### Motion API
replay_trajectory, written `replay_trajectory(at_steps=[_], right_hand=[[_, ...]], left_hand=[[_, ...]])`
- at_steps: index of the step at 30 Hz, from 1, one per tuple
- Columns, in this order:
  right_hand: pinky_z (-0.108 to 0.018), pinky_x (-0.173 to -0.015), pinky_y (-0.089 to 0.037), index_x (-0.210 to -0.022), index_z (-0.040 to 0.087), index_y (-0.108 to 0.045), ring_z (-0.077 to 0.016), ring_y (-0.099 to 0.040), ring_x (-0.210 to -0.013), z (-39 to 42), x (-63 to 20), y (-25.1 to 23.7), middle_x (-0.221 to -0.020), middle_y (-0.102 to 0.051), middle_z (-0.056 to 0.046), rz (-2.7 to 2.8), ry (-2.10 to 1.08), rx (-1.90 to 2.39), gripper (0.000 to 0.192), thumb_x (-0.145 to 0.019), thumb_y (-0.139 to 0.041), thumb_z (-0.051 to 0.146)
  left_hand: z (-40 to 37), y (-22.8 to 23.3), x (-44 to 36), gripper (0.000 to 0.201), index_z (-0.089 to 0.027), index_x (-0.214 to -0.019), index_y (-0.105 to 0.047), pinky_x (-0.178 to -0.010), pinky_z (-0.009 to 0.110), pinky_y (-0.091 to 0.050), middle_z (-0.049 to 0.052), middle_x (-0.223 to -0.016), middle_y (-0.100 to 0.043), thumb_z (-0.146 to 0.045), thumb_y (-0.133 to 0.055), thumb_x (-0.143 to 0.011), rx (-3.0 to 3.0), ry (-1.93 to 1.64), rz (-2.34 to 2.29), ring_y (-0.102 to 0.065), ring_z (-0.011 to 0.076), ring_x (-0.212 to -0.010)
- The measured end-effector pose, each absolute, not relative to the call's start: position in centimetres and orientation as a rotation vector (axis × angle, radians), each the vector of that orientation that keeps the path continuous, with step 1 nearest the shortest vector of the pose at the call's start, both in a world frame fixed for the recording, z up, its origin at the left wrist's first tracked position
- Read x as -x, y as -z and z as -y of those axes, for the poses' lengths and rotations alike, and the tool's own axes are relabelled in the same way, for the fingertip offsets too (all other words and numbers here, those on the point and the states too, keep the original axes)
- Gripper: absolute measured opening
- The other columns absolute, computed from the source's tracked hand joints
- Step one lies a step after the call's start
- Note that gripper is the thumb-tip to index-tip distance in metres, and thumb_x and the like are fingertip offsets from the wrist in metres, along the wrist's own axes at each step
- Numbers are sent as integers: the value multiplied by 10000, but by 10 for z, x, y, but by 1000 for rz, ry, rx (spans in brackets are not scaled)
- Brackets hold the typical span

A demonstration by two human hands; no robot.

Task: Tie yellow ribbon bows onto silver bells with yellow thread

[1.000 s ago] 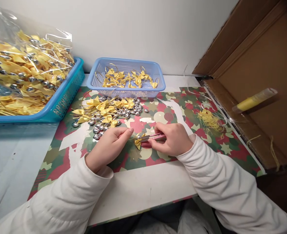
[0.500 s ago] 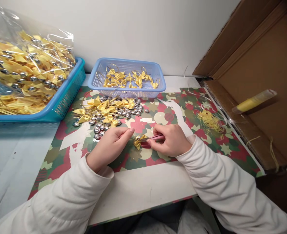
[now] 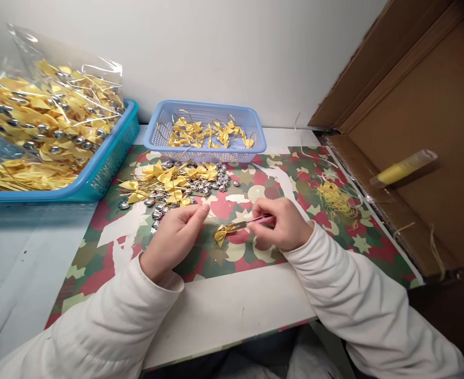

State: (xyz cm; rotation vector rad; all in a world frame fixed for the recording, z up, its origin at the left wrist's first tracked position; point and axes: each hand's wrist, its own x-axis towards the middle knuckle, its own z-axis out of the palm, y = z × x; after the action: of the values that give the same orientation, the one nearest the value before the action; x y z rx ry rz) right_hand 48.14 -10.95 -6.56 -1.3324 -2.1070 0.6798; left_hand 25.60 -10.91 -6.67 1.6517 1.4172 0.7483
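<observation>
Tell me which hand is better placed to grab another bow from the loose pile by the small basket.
Left, probably. The left hand sits just below the pile of yellow bows and silver beads and shows no tool, while the right hand is farther away and holds pink snips at a yellow bow.

No writing, label, brand, number or sign can be read anywhere in the head view. The mat (image 3: 255, 179) carries only a printed pattern of stars and round patches in red, green and cream, with no letters on it. The yellow tube (image 3: 403, 168) lying on the cardboard (image 3: 433, 105) may bear a label, but it is too small and blurred to tell. The two baskets (image 3: 204, 152) and the plastic bag (image 3: 50, 105) show no print.
</observation>
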Motion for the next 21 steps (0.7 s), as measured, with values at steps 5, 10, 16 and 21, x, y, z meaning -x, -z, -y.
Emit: replay_trajectory(at_steps=[5,10,16,21], right_hand=[[-290,-654,-367,-749,196,-539,-177,-514,-679,90,-495,77,-696,-589,-20,2030,-265,1597,234,-837,-610,401],[-387,-829,-381,-929,189,-617,-278,-518,-980,92,-486,81,-1051,-637,-114,2179,-147,1530,222,-797,-702,346],[-291,-720,-420,-917,184,-619,-155,-571,-725,113,-455,83,-752,-643,-9,2241,-636,1029,75,-869,-618,242],[-217,-508,-374,-673,178,-521,-91,-485,-511,118,-446,81,-578,-564,32,1816,-903,1179,252,-895,-562,292]], left_hand=[[106,67,-251,327,-217,-617,-439,-550,280,-345,-16,-616,-421,-385,-442,-897,-1865,-927,-1633,-430,156,-581],[105,71,-250,256,-164,-1032,-621,-743,345,-453,99,-1011,-566,-311,-486,-870,-2209,-816,-1593,-561,243,-911],[107,68,-249,188,-178,-911,-583,-751,344,-451,64,-862,-590,-158,-459,-771,-2360,-814,-1434,-568,231,-846],[117,55,-252,190,-200,-932,-537,-578,269,-406,-15,-718,-555,-236,-565,-748,-2289,-618,-1087,-500,153,-615]])
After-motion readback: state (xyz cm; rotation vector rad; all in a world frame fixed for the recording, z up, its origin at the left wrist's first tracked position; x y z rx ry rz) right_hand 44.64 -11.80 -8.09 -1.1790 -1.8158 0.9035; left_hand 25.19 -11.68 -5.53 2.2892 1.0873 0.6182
